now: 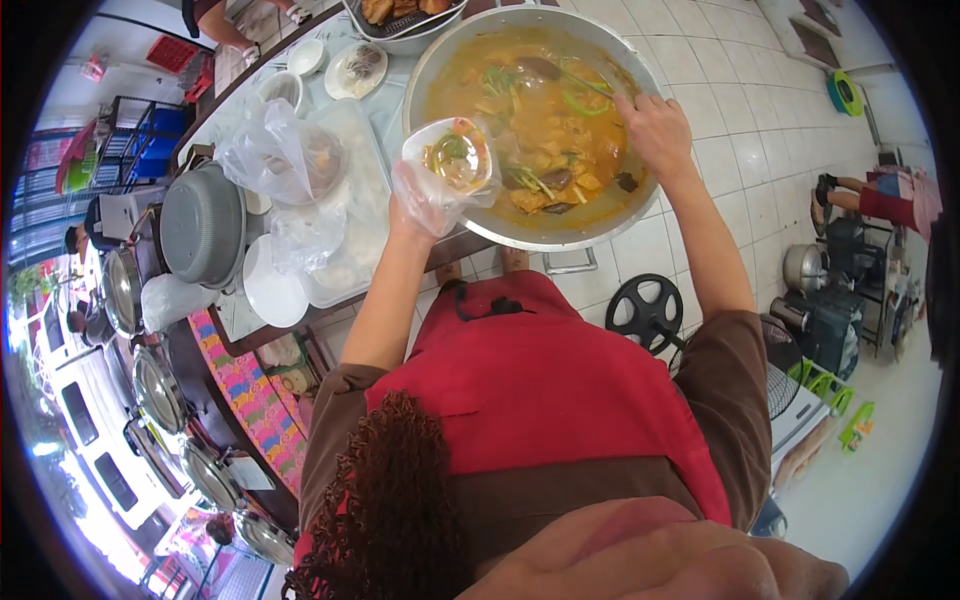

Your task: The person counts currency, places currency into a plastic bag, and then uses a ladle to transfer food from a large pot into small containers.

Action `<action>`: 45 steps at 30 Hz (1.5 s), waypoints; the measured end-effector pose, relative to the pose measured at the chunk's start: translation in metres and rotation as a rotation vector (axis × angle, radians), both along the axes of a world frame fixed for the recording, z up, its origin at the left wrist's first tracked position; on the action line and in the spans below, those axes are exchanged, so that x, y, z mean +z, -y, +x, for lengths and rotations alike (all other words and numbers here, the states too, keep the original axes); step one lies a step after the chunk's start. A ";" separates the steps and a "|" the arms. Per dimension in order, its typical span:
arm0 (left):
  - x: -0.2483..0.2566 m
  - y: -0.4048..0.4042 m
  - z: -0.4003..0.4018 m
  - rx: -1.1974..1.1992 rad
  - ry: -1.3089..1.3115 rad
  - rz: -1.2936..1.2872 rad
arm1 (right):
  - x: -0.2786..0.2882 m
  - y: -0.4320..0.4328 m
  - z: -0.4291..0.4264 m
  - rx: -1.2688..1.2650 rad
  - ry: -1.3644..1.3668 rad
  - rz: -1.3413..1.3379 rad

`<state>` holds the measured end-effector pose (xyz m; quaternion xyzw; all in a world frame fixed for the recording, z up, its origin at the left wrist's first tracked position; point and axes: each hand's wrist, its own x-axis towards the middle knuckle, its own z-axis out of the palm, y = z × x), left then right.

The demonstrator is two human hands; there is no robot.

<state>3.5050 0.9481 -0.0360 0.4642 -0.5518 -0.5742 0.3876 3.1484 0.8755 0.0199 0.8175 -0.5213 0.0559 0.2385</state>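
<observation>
My left hand (415,193) holds a small white bowl (411,150) with some orange stew and green vegetable in it. Clear plastic (486,184) wraps my fingers and the bowl's underside; whether it is a bag or a glove I cannot tell. The bowl is above the near left rim of a wide metal pan (536,238). Orange stew (555,161) with chunks, green stalks and dark pieces of vegetable fills much of the pan. At the pan's right side, my right hand (656,135) grips the thin handle of a ladle (592,86), whose head is partly sunk in the stew.
Left of the pan, the table (238,321) bears a plastic-wrapped bundle (281,154), a lidded translucent container (356,255), a white plate (274,289) and a grey basin (201,225). A tray of fried food (401,11) stands behind. A black handwheel (645,311) is at lower right.
</observation>
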 end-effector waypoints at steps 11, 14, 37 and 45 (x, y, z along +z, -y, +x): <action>-0.009 -0.018 -0.003 0.329 -0.501 0.160 | -0.042 0.018 -0.036 -0.377 0.704 0.856; -0.004 -0.019 -0.001 0.358 -0.520 0.186 | -0.050 0.017 -0.054 -0.283 0.883 0.843; -0.016 -0.025 -0.007 0.126 -0.072 -0.127 | 0.042 -0.039 -0.067 -0.457 0.573 0.576; -0.025 -0.019 -0.016 0.267 -0.245 0.066 | 0.031 -0.044 -0.073 -0.490 0.682 0.563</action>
